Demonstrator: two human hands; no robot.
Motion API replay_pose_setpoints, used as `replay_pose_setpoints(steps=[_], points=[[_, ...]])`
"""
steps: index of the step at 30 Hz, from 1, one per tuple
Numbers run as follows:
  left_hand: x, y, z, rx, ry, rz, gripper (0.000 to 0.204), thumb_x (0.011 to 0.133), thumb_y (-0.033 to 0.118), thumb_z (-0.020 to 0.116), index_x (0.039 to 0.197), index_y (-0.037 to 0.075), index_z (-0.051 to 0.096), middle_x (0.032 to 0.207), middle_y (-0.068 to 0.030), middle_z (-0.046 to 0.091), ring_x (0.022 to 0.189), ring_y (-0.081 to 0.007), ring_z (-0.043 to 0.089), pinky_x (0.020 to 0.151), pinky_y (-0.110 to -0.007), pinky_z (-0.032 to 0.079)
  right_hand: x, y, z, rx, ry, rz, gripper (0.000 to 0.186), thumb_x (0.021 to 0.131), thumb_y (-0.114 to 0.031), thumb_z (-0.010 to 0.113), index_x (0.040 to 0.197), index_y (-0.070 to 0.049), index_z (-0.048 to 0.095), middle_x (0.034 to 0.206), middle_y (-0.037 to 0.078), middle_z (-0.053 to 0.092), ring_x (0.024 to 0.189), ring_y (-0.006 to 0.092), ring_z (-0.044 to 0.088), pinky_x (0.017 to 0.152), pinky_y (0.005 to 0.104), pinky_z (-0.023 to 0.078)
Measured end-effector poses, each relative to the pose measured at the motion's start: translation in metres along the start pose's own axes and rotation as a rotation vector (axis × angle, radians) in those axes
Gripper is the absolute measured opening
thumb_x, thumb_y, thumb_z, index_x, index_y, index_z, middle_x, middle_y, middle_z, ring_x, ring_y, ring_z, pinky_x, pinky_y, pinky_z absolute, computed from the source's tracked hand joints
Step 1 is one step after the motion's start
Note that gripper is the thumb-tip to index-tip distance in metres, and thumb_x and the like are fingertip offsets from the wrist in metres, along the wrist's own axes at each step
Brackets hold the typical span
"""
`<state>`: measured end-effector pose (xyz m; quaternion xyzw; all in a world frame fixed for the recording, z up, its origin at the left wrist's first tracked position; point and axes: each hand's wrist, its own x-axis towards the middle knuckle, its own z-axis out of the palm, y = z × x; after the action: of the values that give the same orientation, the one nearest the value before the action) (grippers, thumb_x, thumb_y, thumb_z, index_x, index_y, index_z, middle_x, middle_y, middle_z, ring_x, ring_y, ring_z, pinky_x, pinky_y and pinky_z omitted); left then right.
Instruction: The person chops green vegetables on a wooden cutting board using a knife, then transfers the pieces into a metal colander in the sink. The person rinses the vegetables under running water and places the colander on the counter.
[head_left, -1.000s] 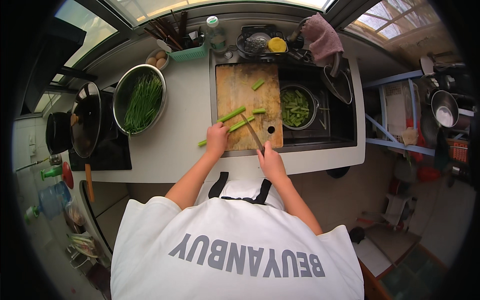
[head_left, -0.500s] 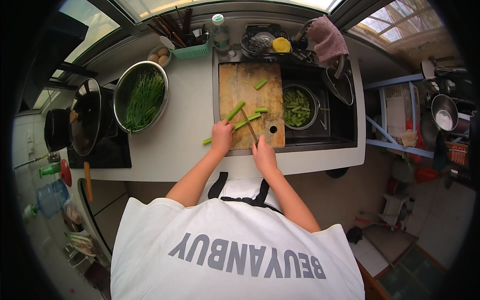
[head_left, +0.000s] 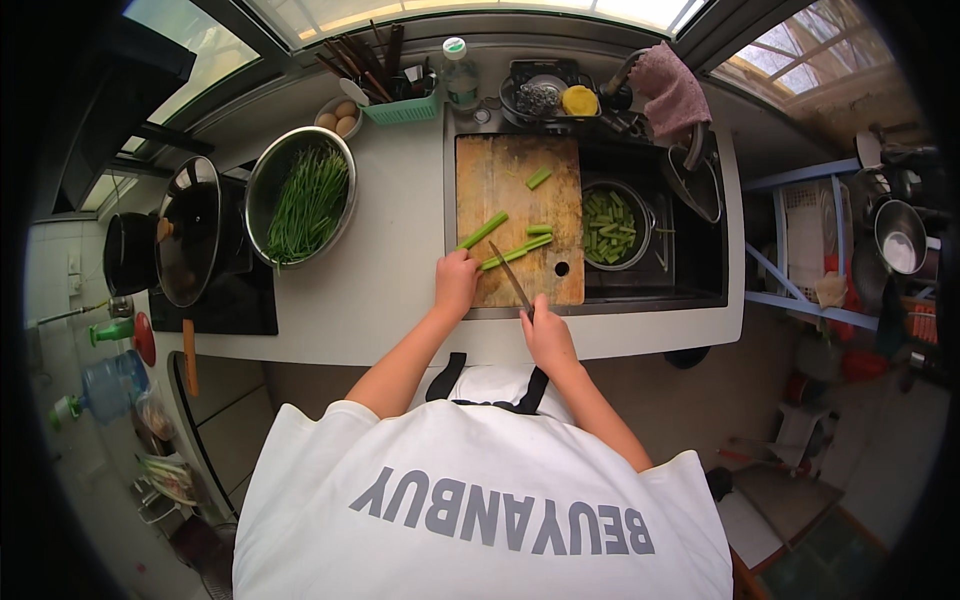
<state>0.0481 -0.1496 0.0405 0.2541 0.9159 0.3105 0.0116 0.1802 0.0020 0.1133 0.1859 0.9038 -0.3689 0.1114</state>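
Two slim, bright green, celery-like stalks (head_left: 516,252) lie on a worn, rectangular wooden cutting board (head_left: 492,175) set over the left part of a dark sink (head_left: 690,290). The person's left hand (head_left: 457,281) is closed over their near ends at the board's left edge. The right hand (head_left: 547,331) is wrapped around the handle of a narrow, dark-bladed knife (head_left: 513,279), its blade slanting across the lower stalk; whether they touch, I cannot tell. Short green cut pieces (head_left: 608,222) fill a round metal pot (head_left: 648,226) right of the board. The stalks look light, crisp and fairly stiff, probably slick if wet and apt to roll; a hold near the end, fingertips curled away from the blade, seems best.
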Motion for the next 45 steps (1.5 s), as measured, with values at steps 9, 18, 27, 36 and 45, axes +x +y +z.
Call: replay_pose_setpoints(steps=[9,18,27,36,45], points=[[0.000,-0.001,0.008,-0.037,0.029,0.004,0.013,0.065,0.006,0.074,0.078,0.005,0.069,0.078,-0.0074,0.057,0.080,-0.0287,0.056,0.070,-0.040,0.043,0.018,0.000,0.031,0.035,0.058,0.064,0.024,0.093,-0.018,0.056,0.096,0.000,0.040,0.072,0.026,0.060,0.070,0.0468,0.059,0.060,0.0519,0.046],[-0.031,-0.026,-0.024,0.044,0.073,-0.047,0.016,0.069,0.006,0.074,0.084,0.004,0.069,0.082,-0.0069,0.059,0.083,-0.0267,0.056,0.075,-0.040,0.041,-0.002,0.018,0.013,0.257,0.167,0.040,0.025,0.094,-0.020,0.057,0.098,-0.001,0.042,0.071,0.026,0.060,0.072,0.0470,0.060,0.058,0.0502,0.045],[-0.011,-0.012,0.003,-0.080,0.094,-0.014,0.012,0.069,0.004,0.072,0.080,0.002,0.068,0.080,-0.0093,0.058,0.080,-0.0289,0.056,0.071,-0.040,0.044,0.001,0.003,0.016,0.028,-0.005,0.003,0.026,0.093,-0.021,0.055,0.099,-0.001,0.040,0.072,0.025,0.062,0.070,0.0456,0.060,0.061,0.0513,0.048],[-0.010,-0.015,-0.002,-0.118,0.067,-0.020,0.020,0.067,0.005,0.075,0.086,0.002,0.068,0.082,-0.0096,0.059,0.080,-0.0300,0.057,0.072,-0.040,0.045,0.027,0.000,0.042,0.105,0.106,0.042,0.024,0.094,-0.020,0.054,0.097,-0.001,0.041,0.072,0.026,0.061,0.069,0.0463,0.060,0.059,0.0526,0.047],[-0.030,-0.024,-0.013,-0.036,0.057,-0.105,0.024,0.070,0.011,0.076,0.092,0.004,0.068,0.084,-0.0072,0.061,0.081,-0.0276,0.057,0.075,-0.040,0.041,-0.011,-0.002,0.018,0.171,0.016,0.013,0.025,0.093,-0.020,0.056,0.100,-0.001,0.042,0.072,0.025,0.061,0.072,0.0462,0.060,0.060,0.0508,0.046]])
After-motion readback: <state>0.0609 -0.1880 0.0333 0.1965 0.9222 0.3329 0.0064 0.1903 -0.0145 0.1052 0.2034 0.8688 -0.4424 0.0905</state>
